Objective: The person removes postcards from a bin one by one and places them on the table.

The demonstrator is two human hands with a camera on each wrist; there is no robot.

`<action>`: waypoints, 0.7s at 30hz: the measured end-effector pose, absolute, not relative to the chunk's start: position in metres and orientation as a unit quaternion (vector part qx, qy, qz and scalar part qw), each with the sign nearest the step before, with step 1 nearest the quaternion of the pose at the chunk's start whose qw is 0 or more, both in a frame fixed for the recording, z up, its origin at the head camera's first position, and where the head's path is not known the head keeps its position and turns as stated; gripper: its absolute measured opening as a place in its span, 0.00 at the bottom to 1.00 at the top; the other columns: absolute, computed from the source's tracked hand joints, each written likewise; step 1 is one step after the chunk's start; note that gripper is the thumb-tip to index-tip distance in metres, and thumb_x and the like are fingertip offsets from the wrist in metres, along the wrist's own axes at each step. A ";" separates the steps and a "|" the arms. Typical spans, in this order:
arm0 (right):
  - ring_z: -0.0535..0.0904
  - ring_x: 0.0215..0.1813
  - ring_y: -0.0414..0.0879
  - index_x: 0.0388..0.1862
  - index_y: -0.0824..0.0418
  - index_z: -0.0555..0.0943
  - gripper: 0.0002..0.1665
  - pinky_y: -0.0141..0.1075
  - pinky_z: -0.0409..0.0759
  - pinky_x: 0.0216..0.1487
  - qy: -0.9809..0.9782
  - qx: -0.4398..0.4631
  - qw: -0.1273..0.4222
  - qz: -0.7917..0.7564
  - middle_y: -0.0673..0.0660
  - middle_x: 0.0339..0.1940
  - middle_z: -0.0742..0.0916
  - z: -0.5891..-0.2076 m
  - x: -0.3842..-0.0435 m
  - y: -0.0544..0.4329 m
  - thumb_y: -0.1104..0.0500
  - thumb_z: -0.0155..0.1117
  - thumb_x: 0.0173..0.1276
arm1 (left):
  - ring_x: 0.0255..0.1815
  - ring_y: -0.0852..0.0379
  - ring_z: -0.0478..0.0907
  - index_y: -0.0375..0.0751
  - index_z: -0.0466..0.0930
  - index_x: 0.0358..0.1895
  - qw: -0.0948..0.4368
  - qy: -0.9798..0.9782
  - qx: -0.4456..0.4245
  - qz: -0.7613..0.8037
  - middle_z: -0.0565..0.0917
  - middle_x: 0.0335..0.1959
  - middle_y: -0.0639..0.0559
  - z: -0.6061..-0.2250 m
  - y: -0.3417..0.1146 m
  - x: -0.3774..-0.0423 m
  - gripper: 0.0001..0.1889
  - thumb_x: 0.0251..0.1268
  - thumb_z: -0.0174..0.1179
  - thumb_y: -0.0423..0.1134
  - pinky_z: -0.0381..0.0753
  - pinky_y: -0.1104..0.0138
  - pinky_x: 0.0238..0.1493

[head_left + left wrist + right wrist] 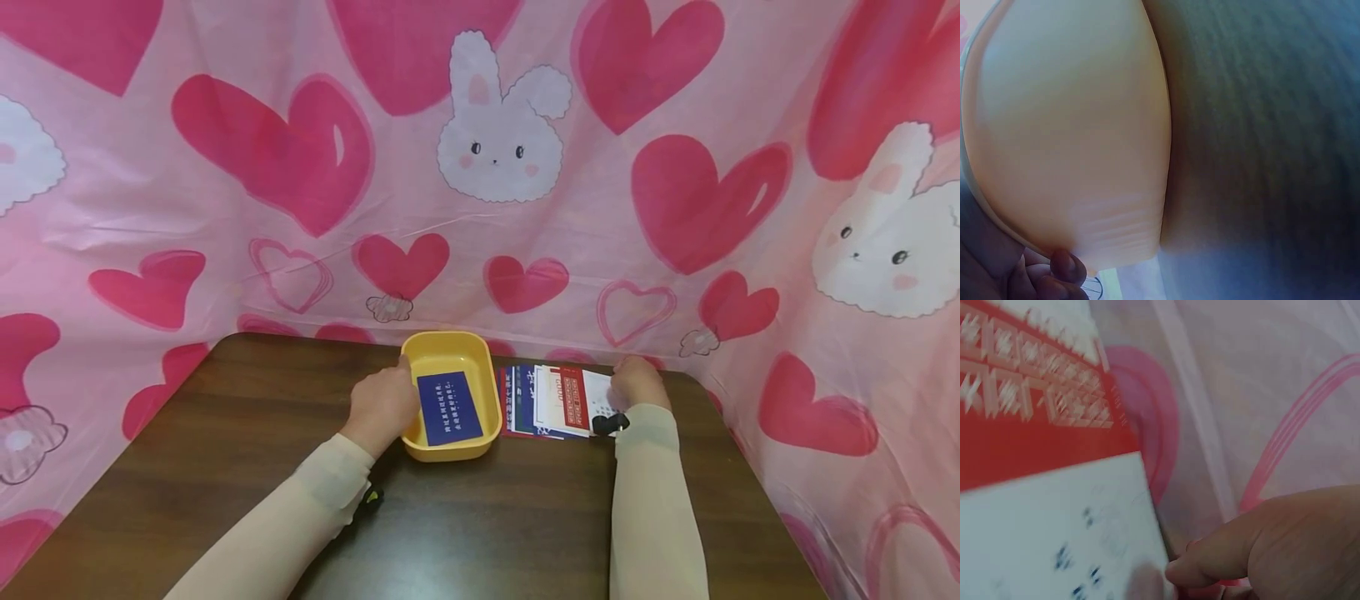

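My left hand [384, 404] grips the left rim of a yellow plastic tray [452, 454]. In the left wrist view its curled fingers [1067, 269] lie at the rim, and the tray's outer side wall [1085, 125] fills much of the picture. Inside the tray lies a dark blue card [452, 408] with white writing. To the right, my right hand [637, 383] pinches the edge of a white card [1054, 531] with small blue marks. That card belongs to a fanned row of overlapping cards [551, 398], with a red and white card [1022, 450] beside it.
The brown wooden table [465, 533] stretches toward me in front of the tray. A pink sheet [510, 242] with hearts and rabbit faces hangs right behind the table's far edge and along both sides. Small dark devices [609, 425] sit at both wrists.
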State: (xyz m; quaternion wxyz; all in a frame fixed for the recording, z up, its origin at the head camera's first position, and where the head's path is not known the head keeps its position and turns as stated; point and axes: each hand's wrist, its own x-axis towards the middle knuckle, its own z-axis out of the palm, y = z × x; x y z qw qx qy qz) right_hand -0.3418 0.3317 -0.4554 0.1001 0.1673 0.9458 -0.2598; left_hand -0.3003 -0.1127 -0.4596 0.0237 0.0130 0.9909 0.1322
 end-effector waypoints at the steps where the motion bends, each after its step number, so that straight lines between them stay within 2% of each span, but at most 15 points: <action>1: 0.81 0.58 0.66 0.68 0.68 0.82 0.26 0.62 0.90 0.64 0.943 0.164 0.097 -0.272 0.71 0.65 0.85 -0.455 -0.343 0.332 0.66 0.69 0.72 | 0.39 0.44 0.84 0.33 0.66 0.87 0.024 0.991 0.012 0.133 0.90 0.49 0.40 -0.460 -0.113 -0.301 0.38 0.83 0.63 0.47 0.93 0.52 0.42; 3: 0.81 0.56 0.65 0.61 0.69 0.83 0.19 0.62 0.89 0.61 0.941 0.147 0.081 -0.293 0.71 0.61 0.85 -0.453 -0.345 0.331 0.65 0.65 0.74 | 0.39 0.44 0.84 0.33 0.65 0.88 0.024 0.990 0.011 0.135 0.90 0.49 0.40 -0.459 -0.113 -0.301 0.38 0.83 0.63 0.47 0.93 0.52 0.41; 4: 0.81 0.53 0.64 0.54 0.68 0.83 0.14 0.60 0.89 0.58 0.947 0.130 0.061 -0.288 0.71 0.57 0.86 -0.455 -0.351 0.332 0.63 0.62 0.76 | 0.38 0.44 0.83 0.33 0.65 0.88 0.024 0.990 0.012 0.136 0.90 0.49 0.39 -0.458 -0.113 -0.301 0.38 0.83 0.63 0.47 0.93 0.52 0.40; 7: 0.81 0.53 0.63 0.50 0.67 0.83 0.14 0.60 0.87 0.60 0.952 0.094 0.029 -0.290 0.71 0.56 0.87 -0.449 -0.359 0.323 0.56 0.59 0.78 | 0.38 0.44 0.83 0.33 0.66 0.87 0.024 0.990 0.011 0.138 0.90 0.48 0.39 -0.457 -0.112 -0.301 0.38 0.83 0.63 0.46 0.92 0.53 0.39; 10: 0.83 0.59 0.64 0.56 0.64 0.84 0.18 0.60 0.85 0.66 0.952 0.069 0.014 -0.299 0.70 0.60 0.88 -0.436 -0.359 0.301 0.52 0.61 0.82 | 0.38 0.44 0.83 0.33 0.66 0.87 0.026 0.990 0.011 0.136 0.90 0.48 0.40 -0.456 -0.112 -0.301 0.37 0.83 0.63 0.47 0.93 0.52 0.40; 12: 0.82 0.65 0.66 0.64 0.65 0.83 0.20 0.63 0.83 0.73 0.946 0.055 0.025 -0.319 0.71 0.66 0.87 -0.420 -0.350 0.278 0.53 0.63 0.83 | 0.38 0.44 0.84 0.33 0.67 0.87 0.025 0.991 0.011 0.133 0.90 0.48 0.40 -0.456 -0.112 -0.302 0.37 0.83 0.63 0.47 0.93 0.51 0.41; 19: 0.88 0.53 0.58 0.61 0.63 0.86 0.19 0.52 0.91 0.60 0.941 -0.046 0.016 -0.334 0.66 0.55 0.92 -0.404 -0.347 0.222 0.53 0.67 0.80 | 0.38 0.45 0.83 0.34 0.66 0.88 0.031 0.991 0.007 0.131 0.90 0.48 0.41 -0.458 -0.112 -0.300 0.38 0.83 0.64 0.48 0.94 0.52 0.43; 21: 0.89 0.53 0.58 0.63 0.62 0.87 0.20 0.50 0.92 0.60 0.937 -0.057 0.024 -0.345 0.64 0.54 0.92 -0.402 -0.346 0.209 0.52 0.68 0.81 | 0.38 0.45 0.83 0.34 0.66 0.88 0.031 0.991 0.008 0.132 0.90 0.48 0.41 -0.458 -0.112 -0.299 0.39 0.83 0.64 0.48 0.94 0.52 0.42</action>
